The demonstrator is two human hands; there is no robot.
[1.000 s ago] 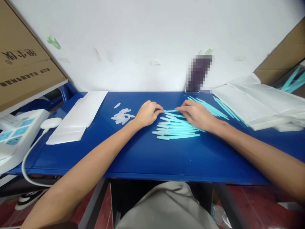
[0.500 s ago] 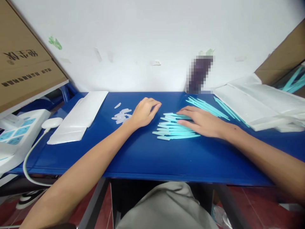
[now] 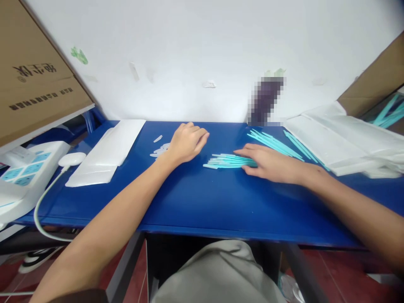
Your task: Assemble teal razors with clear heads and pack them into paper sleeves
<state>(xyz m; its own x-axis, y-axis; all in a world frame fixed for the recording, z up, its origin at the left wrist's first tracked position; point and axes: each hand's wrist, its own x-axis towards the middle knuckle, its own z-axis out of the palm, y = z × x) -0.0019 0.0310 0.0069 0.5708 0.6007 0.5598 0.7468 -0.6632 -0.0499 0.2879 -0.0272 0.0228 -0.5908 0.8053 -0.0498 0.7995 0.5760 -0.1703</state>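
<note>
My right hand (image 3: 268, 162) has its thumb and fingers around a bunch of slim turquoise eyebrow razors (image 3: 225, 161) lying on the blue table (image 3: 202, 202). Their heads point left, and the far ends are hidden under my hand. My left hand (image 3: 189, 142) is loosely closed above the table, left of the bunch, with nothing showing in it. Beside its wrist lie small whitish translucent plastic caps (image 3: 160, 150), partly covered by the hand. More turquoise sticks (image 3: 274, 144) lie behind my right hand, some of them by the plastic bags (image 3: 347, 139).
A white folded sheet (image 3: 107, 151) lies at the left. Near it are a power strip (image 3: 34, 176) and a round white charger (image 3: 72, 159) with a cable. Cardboard boxes (image 3: 44, 54) stand at both sides. A white wall (image 3: 176, 54) closes off the back.
The spread-out razors have been drawn together into a tighter bunch by my right hand. My left hand has shifted slightly left and away, its fingers more curled.
</note>
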